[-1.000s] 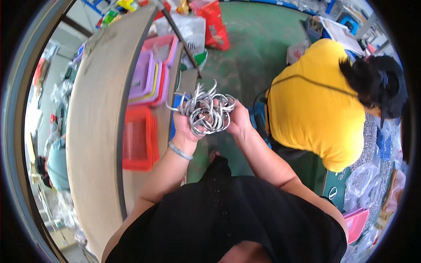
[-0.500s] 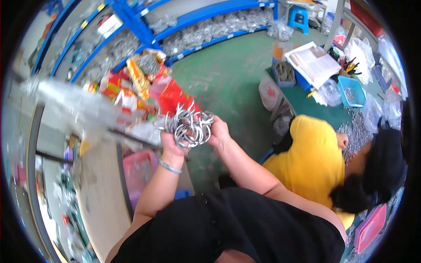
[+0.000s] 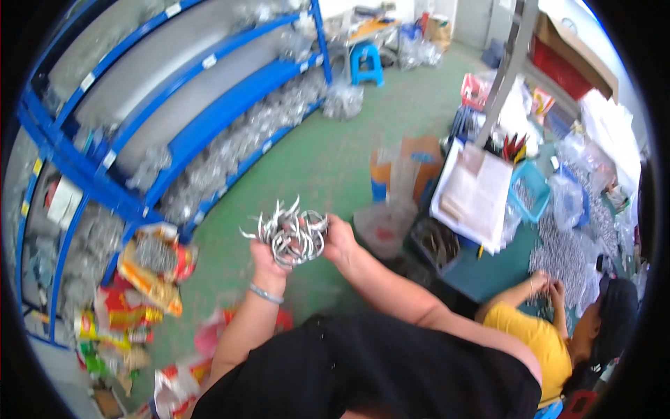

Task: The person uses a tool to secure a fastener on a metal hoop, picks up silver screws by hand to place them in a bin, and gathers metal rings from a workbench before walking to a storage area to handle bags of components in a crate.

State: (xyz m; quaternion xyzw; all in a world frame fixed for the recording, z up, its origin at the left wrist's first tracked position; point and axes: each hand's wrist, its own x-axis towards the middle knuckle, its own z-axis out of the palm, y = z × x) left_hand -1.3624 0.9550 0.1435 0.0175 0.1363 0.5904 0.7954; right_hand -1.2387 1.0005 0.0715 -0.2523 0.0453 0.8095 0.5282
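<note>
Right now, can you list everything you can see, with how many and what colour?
Curved metal pieces: too tangled to count, silver, in both hands
Shelves: several, blue, left
Plastic bags: many, clear, on shelves
Packets: several, red and yellow, floor at left
Stool: one, blue, far end
Papers: several sheets, whitish, right
Table: one, green, right
Basket: one, light blue, on table
Small pieces: heap, grey, on table
Co-worker: one, yellow top, lower right
Bracelet: one, pale, left wrist
Left hand: one, bare, centre
Right hand: one, bare, centre

Free passage over green floor point(image 3: 314, 164) beyond the hands point(image 3: 339, 237), between blue shelving point(image 3: 230, 108) and cluttered table point(image 3: 469, 274)
</note>
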